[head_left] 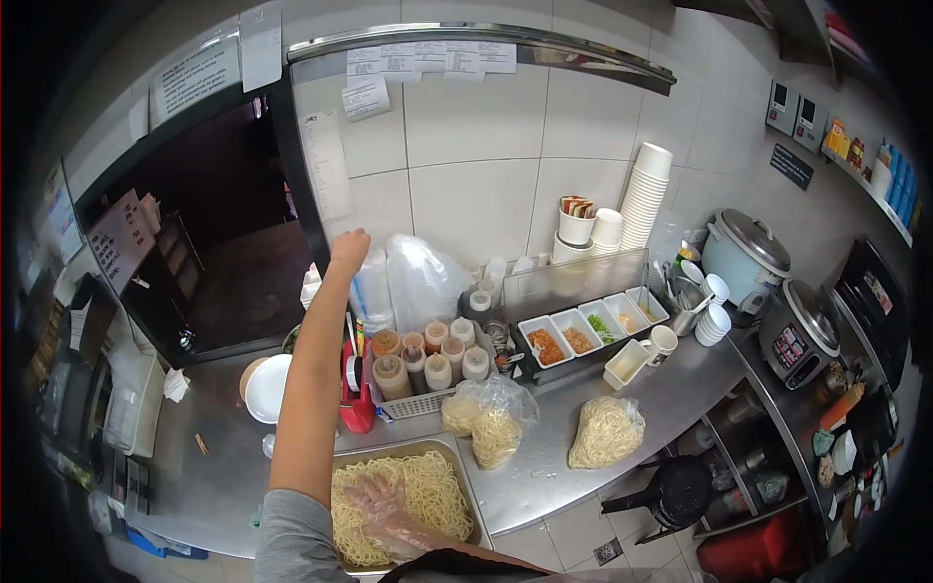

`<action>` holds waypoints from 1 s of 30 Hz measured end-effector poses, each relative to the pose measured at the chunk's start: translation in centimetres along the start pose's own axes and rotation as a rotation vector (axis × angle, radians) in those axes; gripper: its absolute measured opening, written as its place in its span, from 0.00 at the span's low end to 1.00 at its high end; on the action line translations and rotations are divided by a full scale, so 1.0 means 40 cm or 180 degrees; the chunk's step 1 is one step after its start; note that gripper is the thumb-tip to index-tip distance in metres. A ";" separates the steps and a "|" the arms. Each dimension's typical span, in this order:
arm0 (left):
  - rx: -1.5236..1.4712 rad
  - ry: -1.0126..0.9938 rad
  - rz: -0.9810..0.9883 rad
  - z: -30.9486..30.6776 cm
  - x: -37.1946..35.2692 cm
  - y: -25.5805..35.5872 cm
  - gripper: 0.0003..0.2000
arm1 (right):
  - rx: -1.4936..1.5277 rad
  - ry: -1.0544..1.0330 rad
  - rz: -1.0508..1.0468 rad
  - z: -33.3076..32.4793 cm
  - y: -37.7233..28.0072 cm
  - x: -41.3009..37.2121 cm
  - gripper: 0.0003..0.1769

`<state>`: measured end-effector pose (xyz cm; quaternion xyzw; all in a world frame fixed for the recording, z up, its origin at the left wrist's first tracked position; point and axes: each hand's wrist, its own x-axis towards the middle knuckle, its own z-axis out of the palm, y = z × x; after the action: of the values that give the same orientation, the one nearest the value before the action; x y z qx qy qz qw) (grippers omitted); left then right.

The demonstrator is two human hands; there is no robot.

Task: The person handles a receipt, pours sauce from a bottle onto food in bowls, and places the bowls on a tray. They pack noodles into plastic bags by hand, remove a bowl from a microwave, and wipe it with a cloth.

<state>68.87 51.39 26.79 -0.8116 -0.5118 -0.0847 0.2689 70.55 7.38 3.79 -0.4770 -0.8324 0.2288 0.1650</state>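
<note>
My left hand point(351, 247) is raised at the end of an outstretched bare arm, its fingers closed. Right below and beside it stand clear plastic bags point(420, 282); whatever the fingers hold, if anything, is hidden. My right hand point(377, 503), in a clear plastic glove, lies with spread fingers on yellow noodles point(428, 496). The noodles fill a metal tray point(478, 505) at the counter's front edge. Two clear bags of noodles, one nearer point(494, 418) and one farther right point(606, 433), rest on the steel counter.
A grey basket point(413, 405) of sauce bottles stands behind the tray, with a red holder point(356, 394) at its left. White plates point(269, 389) are left of my arm. Topping containers point(547, 342), stacked paper cups point(645, 199) and a rice cooker point(744, 255) line the right side.
</note>
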 end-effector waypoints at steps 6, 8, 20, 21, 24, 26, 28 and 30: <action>-0.0398 0.0799 -0.0628 -0.078 0.018 -0.016 0.05 | 0.0062 -0.0633 0.0225 -0.088 -0.031 -0.010 0.54; -0.0667 0.1227 -0.0918 -0.113 0.031 -0.032 0.04 | 0.0012 -0.0555 0.0181 -0.078 -0.025 -0.011 0.54; -0.3675 0.2254 -0.1281 -0.200 0.102 -0.081 0.06 | -0.0267 -0.0372 0.0152 -0.047 -0.022 0.003 0.52; -0.3436 0.2485 -0.1165 -0.225 0.113 -0.087 0.06 | -0.0297 -0.0405 0.0177 -0.052 -0.025 0.003 0.52; -0.3649 0.2770 -0.0948 -0.362 0.118 -0.103 0.09 | -0.0379 -0.0350 0.0192 -0.041 -0.024 0.007 0.53; -0.3728 0.2447 -0.0772 -0.454 0.073 -0.107 0.10 | -0.0438 -0.0366 0.0240 -0.052 -0.036 0.006 0.55; -0.3577 0.1831 -0.0580 -0.527 0.017 -0.111 0.11 | -0.0485 -0.0300 0.0205 -0.058 -0.038 0.002 0.56; -0.3724 0.1054 -0.0441 -0.601 -0.048 -0.108 0.11 | -0.0536 -0.0146 0.0092 -0.059 -0.037 -0.007 0.59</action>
<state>67.49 38.74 47.73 -0.7656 -0.3833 -0.4940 -0.1516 70.80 7.00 6.54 -0.4958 -0.8452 0.1714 0.1019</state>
